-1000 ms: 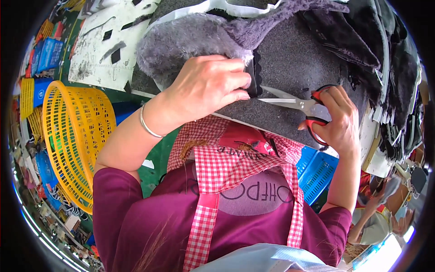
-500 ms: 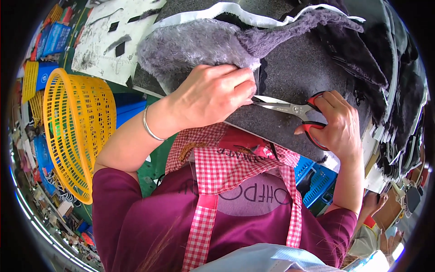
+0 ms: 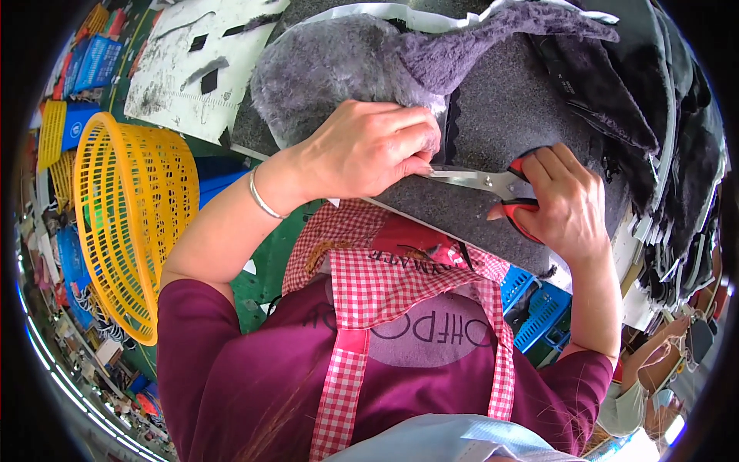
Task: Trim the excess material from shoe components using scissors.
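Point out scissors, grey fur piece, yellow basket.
Scissors (image 3: 489, 182), head view: metal by the pivot.
Grey fur piece (image 3: 331, 69), head view: broad fluffy part.
Yellow basket (image 3: 171, 181), head view: slotted side wall.

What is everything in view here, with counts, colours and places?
fur piece: one, purplish grey, white edging, upper middle
scissors: one, silver, red-black handles, right of centre
work surface: one, dark grey, beneath them
board: one, white, upper left
scraps: several, dark, on the board
fabric pieces: several, mostly black, upper right
basket: one, yellow, left
blue basket: at least one, lower right
apron: one, red-white check, lower middle
shirt: one, maroon, beneath the apron
bracelet: one, silver, left wrist
mask: one, pale blue, bottom
left hand: one, bare, at the fur's edge
right hand: one, bare, holding the scissors
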Tool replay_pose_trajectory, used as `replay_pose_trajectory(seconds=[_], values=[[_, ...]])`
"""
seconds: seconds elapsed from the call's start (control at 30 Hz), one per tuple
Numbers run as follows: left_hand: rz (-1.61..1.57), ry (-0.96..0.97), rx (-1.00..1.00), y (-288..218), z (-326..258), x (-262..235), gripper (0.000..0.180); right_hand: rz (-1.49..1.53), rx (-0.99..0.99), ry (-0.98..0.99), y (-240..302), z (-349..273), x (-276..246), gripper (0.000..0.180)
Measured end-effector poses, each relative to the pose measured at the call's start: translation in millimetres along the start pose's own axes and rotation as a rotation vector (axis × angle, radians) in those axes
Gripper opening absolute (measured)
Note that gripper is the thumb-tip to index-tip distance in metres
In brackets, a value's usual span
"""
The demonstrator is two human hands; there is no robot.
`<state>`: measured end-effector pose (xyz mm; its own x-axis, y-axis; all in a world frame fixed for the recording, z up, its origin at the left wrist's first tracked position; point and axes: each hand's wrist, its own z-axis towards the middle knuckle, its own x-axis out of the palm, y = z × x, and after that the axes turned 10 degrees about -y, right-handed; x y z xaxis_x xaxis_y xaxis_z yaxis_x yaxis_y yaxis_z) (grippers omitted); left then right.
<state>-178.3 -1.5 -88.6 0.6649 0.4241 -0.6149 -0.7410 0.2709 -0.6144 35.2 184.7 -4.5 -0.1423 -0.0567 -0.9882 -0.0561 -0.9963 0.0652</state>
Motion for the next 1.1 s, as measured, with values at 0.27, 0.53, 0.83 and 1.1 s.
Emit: replay_pose_trajectory(seconds=[0.27, 0.53, 0.83, 1.1], values=[[-0.232, 0.01, -0.06, 12, 3, 3, 0.015, -0.047, -0.11, 0.022, 1, 13, -1, 0.052], [-0.419, 0.092, -0.156, 22, 11, -2, 0.018, 0.004, -0.146, -0.014, 6, 36, 9, 0.054], [-0.76, 0.135, -0.347, 31, 16, -5, 0.015, 0.031, -0.254, -0.085, 2, 52, 1, 0.061], [-0.66, 0.18, -0.28, 30, 19, -5, 0.015, 0.035, -0.171, -0.083, 11, 39, 12, 0.058]])
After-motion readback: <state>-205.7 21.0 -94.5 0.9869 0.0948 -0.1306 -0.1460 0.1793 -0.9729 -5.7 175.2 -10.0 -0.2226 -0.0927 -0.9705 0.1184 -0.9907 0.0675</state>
